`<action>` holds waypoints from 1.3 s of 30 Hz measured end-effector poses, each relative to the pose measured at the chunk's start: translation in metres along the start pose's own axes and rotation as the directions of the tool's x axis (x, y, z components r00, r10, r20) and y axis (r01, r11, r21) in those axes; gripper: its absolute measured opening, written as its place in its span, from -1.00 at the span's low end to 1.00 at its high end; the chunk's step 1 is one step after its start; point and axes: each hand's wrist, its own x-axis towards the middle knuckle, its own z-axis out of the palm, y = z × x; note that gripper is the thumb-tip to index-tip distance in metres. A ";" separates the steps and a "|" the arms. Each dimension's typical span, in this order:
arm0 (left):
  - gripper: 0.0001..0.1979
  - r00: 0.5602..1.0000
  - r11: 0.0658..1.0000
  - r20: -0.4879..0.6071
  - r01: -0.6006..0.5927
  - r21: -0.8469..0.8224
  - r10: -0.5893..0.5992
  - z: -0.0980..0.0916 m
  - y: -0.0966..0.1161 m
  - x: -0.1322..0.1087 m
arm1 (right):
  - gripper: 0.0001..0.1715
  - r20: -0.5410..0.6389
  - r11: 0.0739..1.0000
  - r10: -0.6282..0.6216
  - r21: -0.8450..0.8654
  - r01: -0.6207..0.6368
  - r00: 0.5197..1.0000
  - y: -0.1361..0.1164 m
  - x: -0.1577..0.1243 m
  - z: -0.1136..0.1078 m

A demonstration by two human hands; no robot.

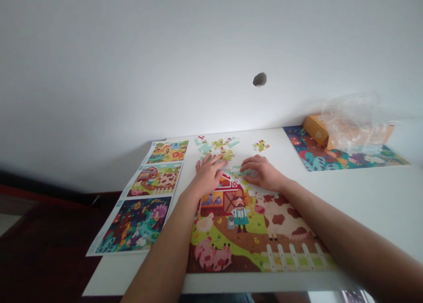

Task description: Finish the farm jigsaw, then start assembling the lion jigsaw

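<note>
A farm jigsaw puzzle (251,232) with a red barn, a farmer, a cow and a pig lies on the white table (363,197). My left hand (209,173) rests flat at the puzzle's top edge, fingers stretched out. My right hand (261,171) lies beside it, fingers curled down onto a pale piece (236,171) at the same edge. Loose pieces (216,145) lie just beyond my hands, and a single piece (261,145) sits further right.
A folded sheet with three reference pictures (148,197) lies along the table's left edge. A finished dark puzzle (330,155) at the back right carries an orange box (316,127) and a clear plastic bag (357,122). A white wall stands behind.
</note>
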 end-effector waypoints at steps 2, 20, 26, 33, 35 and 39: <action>-0.54 1.000 1.000 0.002 0.002 0.000 -0.002 0.000 0.001 0.000 | -0.78 0.015 1.000 -0.022 -0.001 0.022 1.000 0.000 -0.001 0.000; -0.55 1.000 1.000 0.009 0.003 0.001 -0.003 -0.001 0.002 -0.001 | -0.79 0.025 0.998 0.013 -0.061 -0.011 1.000 -0.002 -0.002 -0.004; -0.56 1.000 1.000 0.000 0.001 0.005 -0.001 -0.001 0.002 -0.001 | -0.60 0.012 0.969 0.124 -0.216 -0.118 0.992 0.001 -0.004 -0.014; -0.56 1.000 1.000 0.001 0.006 -0.009 -0.006 0.000 0.001 -0.001 | -0.39 0.094 0.933 0.185 -0.329 -0.145 0.978 0.008 -0.015 -0.033; -0.56 1.000 1.000 0.006 0.004 -0.009 -0.004 0.000 0.000 -0.001 | -0.43 0.136 0.946 0.164 -0.301 -0.117 0.977 0.011 -0.020 -0.040; -0.56 1.000 1.000 -0.004 -0.011 -0.005 0.011 0.002 -0.002 0.000 | -0.48 0.218 0.968 0.117 -0.243 -0.062 0.969 0.012 -0.025 -0.050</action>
